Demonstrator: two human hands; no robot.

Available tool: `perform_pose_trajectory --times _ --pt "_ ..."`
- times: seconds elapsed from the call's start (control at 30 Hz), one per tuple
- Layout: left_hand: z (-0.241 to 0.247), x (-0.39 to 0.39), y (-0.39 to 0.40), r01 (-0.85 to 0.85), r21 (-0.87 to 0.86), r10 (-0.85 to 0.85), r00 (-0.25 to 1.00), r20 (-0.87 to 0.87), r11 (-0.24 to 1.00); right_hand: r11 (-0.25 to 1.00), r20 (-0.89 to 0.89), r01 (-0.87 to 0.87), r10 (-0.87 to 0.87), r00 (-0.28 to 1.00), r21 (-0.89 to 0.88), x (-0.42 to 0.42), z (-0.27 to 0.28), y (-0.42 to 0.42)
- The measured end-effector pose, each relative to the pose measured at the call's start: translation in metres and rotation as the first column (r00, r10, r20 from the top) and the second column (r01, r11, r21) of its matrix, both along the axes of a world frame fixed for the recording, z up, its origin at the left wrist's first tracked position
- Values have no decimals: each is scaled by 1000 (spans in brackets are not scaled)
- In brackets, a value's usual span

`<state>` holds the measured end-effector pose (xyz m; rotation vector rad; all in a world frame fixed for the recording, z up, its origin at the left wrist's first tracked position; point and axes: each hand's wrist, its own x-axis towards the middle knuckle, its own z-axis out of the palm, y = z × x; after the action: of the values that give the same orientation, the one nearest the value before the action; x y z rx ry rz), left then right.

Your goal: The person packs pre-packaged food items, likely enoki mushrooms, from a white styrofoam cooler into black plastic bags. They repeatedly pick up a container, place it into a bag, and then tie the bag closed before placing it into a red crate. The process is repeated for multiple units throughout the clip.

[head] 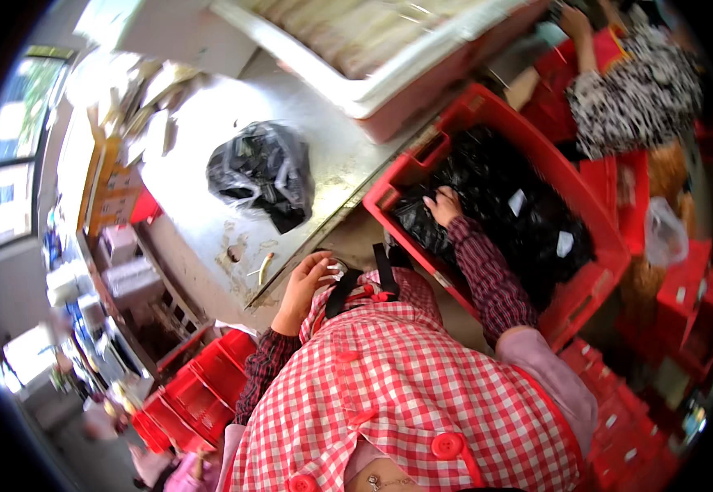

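Note:
My right hand [444, 206] reaches into a red plastic crate [602, 280] and rests on black plastic bags [498, 178] that fill it; whether its fingers grip one is hard to tell. Two small white tags lie on the bags. My left hand [311, 277] is held by my waist, near the worktable's edge, its fingers loosely bent and nothing seen in them. On the metal worktable [199, 237] sits a clear plastic bag [258, 166] with dark pieces inside. A small yellowish, curved object [265, 269] lies near the table's corner.
A large white-rimmed tub [356, 101] stands at the table's far side. Another person in a black-and-white patterned garment [633, 92] works at upper right. Red crates are stacked at lower left [193, 396] and lower right [627, 418]. Cartons stand left of the table.

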<state>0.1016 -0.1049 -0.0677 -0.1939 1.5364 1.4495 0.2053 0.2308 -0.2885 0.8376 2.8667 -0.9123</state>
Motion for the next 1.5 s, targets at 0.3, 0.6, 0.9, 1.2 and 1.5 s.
perform_pose_trajectory --times 0.3,0.6,0.9,1.2,1.5 --pt "-4 20 -85 -424 17 423 905 35 905 820 -432 -338 126 893 -461 -119 172 -124" --pt "14 -15 -170 -431 143 439 898 -26 891 934 -313 -347 354 881 82 -249 154 -244" --pt "-17 -36 -319 -689 104 695 701 -158 718 798 -349 -290 108 931 -529 -285 214 -221" --pt "-3 -97 -352 -747 18 722 637 -268 665 821 -474 -466 284 834 -329 -456 280 -256" --pt "35 -320 -386 -568 -225 225 615 -756 792 493 -281 -396 293 914 -774 -683 266 -339"
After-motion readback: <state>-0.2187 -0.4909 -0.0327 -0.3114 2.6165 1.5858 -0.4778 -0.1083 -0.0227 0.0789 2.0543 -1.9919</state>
